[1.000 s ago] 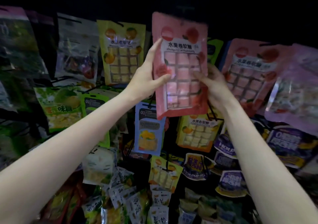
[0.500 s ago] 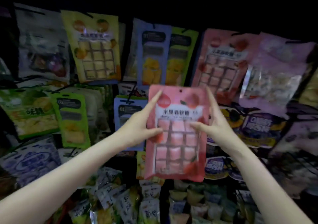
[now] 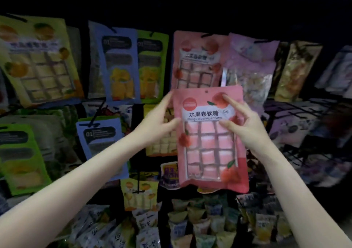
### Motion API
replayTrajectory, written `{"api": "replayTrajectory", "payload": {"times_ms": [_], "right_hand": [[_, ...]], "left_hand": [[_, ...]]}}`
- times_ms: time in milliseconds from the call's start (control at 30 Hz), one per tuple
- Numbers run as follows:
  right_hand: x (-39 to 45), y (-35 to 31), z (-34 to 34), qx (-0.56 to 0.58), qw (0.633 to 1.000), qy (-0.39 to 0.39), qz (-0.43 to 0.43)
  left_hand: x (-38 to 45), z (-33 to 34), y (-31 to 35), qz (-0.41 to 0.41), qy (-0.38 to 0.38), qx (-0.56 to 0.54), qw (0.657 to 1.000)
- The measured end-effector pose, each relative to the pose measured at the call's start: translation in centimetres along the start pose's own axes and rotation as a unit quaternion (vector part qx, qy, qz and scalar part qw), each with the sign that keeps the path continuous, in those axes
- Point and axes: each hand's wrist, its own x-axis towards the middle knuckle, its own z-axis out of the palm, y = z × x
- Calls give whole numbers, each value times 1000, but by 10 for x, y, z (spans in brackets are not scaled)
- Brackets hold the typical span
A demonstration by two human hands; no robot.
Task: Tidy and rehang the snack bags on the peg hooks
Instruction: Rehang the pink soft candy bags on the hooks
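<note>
Shop: peg-hung snack bags

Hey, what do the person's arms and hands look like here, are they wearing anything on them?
Both forearms are bare as far as the frame shows: no sleeves, gloves, watch or bracelets. The left hand and right hand show no rings, and the nails look short and unpainted.

Behind left hand: hanging yellow bag, blue bag beside the wrist. Above right hand: 2nd pink bag, purple bag, edges overlapping. Right of it: bare black wire hooks, open gaps between. Below: heaped small packets.
</note>
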Motion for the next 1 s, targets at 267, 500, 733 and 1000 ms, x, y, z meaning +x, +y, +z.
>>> {"api": "replayTrajectory", "payload": {"times_ms": [267, 500, 733, 1000], "right_hand": [[40, -19, -78, -141, 983, 90, -71], [63, 5, -89, -220, 971, 68, -56], [85, 12, -75, -211, 974, 18, -77], [99, 17, -66, -195, 977, 26, -78]], "left_hand": [[56, 24, 17, -2, 42, -5, 999], [84, 36, -2, -67, 86, 8, 994], [124, 43, -22, -171, 119, -77, 975], [108, 40, -37, -86, 207, -7, 975]]}}
